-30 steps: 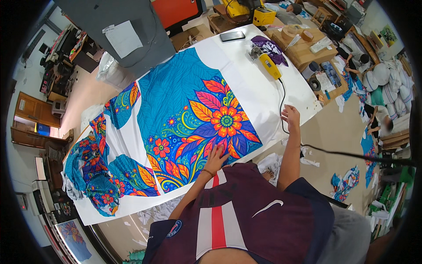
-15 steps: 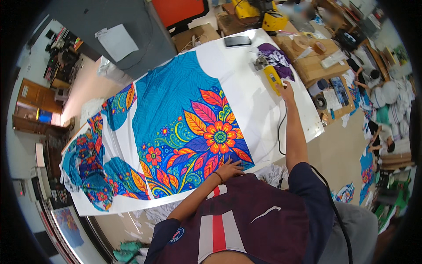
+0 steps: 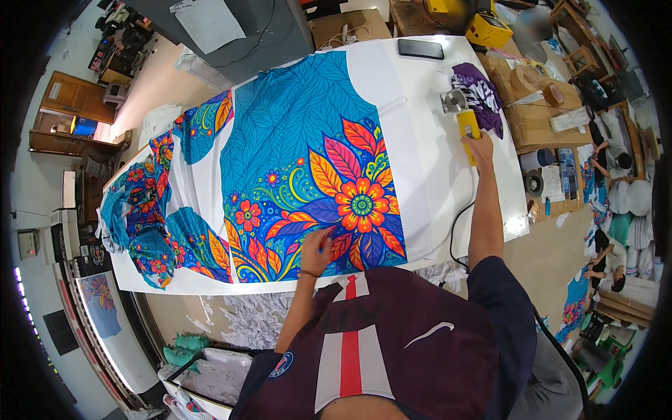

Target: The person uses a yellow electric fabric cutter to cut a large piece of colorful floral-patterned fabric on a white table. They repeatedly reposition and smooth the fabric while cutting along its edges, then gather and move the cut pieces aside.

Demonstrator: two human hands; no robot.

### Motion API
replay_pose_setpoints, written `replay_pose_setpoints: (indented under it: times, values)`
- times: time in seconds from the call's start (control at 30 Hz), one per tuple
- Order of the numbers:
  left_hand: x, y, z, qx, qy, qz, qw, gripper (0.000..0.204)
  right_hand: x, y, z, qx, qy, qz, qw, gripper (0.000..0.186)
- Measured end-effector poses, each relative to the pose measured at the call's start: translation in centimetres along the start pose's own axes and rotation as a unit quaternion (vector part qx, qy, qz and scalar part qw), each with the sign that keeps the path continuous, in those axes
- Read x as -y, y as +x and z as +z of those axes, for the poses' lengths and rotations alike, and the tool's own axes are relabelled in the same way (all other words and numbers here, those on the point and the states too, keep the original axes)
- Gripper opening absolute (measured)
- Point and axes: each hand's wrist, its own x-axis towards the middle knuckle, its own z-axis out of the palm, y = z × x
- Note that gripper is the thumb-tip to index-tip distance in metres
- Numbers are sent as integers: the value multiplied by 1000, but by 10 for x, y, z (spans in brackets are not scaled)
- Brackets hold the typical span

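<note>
- Head view: a white table (image 3: 500,203) crosses my remote feed, a teal printed fabric panel (image 3: 308,182) spread over its middle, bright flowers massed toward the near right corner.
- On the right side of the tabletop, a yellow handheld tool (image 3: 467,124) with a round metal head sits just beside a purple cloth (image 3: 483,98); from my post I cannot tell whether it rests on the surface or is raised.
- The right hand (image 3: 480,148) is wrapped around the near end of the tool's body, with no wide gap showing in the grip.
- The left hand (image 3: 316,253) is over the panel's near side, fingers loosely bent around nothing that I can see; whether the fingertips meet, or touch the print, I cannot tell.
- A black cord (image 3: 455,220) curves along the near right part of the table, to the right of the panel.
- The step in hand, as I read it: getting hold of the tool, with the fabric laid out to its left.
- The next move, I judge, calls for a secure grip, the cord kept off the print, and the left fingers well apart from the metal head.
</note>
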Motion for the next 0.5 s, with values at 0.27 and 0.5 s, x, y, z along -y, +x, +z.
replay_pose_setpoints:
  times: [0.27, 0.5]
  values:
    - [47, -14, -54, -110, 177, -12, 978, 49, -14, -178, -4, 142, 270, 71, 950, 48]
    - [67, -54, -68, -23, 256, -93, 962, 69, -69, -323, -1, 110, 228, 61, 965, 58]
